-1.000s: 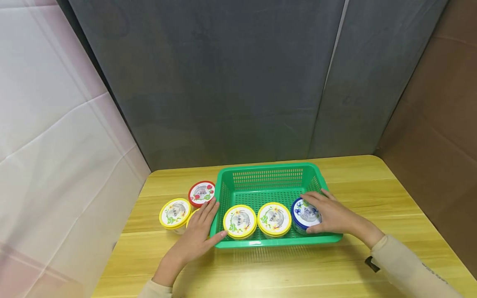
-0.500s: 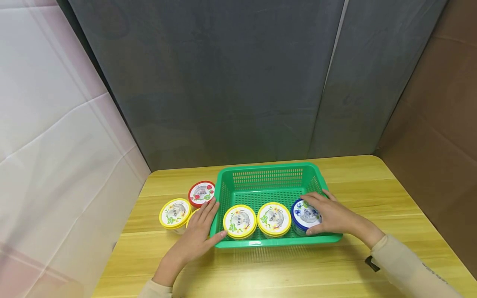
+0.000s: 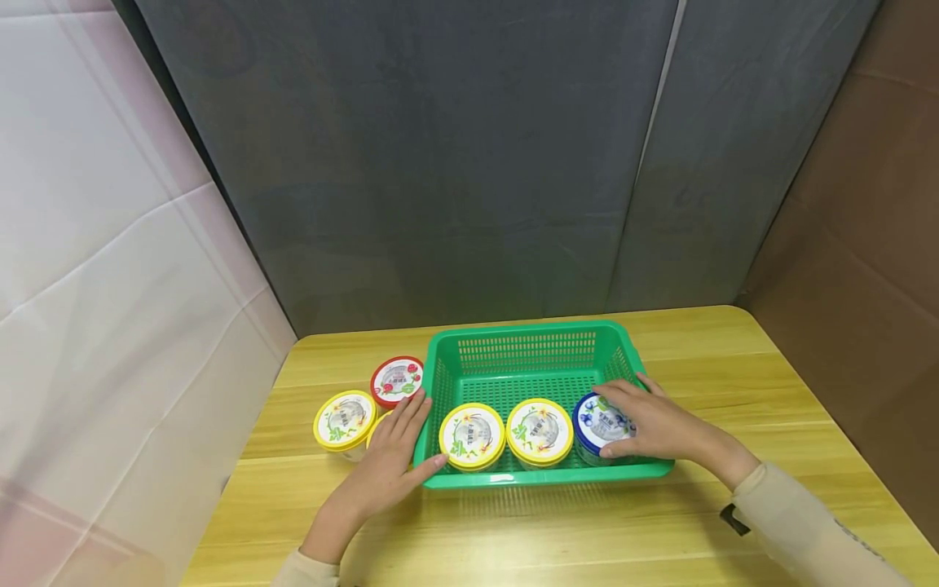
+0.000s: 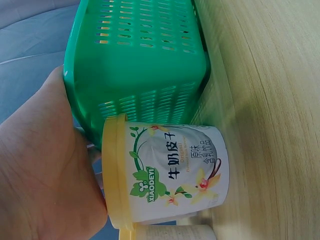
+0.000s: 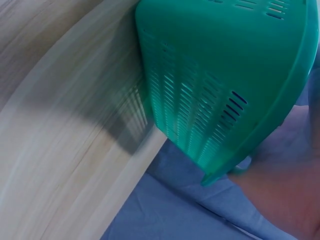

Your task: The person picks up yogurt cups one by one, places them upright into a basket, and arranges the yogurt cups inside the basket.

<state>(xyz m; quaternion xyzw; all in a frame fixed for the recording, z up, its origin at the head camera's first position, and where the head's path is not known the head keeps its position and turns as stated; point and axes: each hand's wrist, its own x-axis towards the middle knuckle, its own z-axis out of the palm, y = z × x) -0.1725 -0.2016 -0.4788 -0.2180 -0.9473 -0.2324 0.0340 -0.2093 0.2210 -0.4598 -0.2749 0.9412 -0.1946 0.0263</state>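
In the head view a green plastic basket (image 3: 539,481) stands on the wooden table. Two yellow-lidded tubs (image 3: 473,436) and a blue-lidded tub (image 3: 597,424) are in its front row. My right hand (image 3: 660,424) reaches over the basket's right side, thumb and fingers spread around the blue lid. Fingers nearly straight, my left hand (image 3: 385,465) rests at the basket's left rim, thumb at the front corner. Beneath that hand, the left wrist view shows a yellow-lidded tub (image 4: 172,172) next to the basket. The right wrist view hides the blue-lidded tub behind the basket wall (image 5: 225,65).
Left of the basket, a red-lidded tub (image 3: 396,379) and another yellow-lidded tub (image 3: 343,418) stand close together. A dark grey panel (image 3: 440,163) rises behind the table (image 3: 543,538). White fabric (image 3: 125,293) hangs at the left, a brown panel (image 3: 866,269) at the right.
The right hand has shifted very slightly at the blue-lidded tub, its thumb a little farther up. The left hand, the basket and the other tubs have stayed in place.
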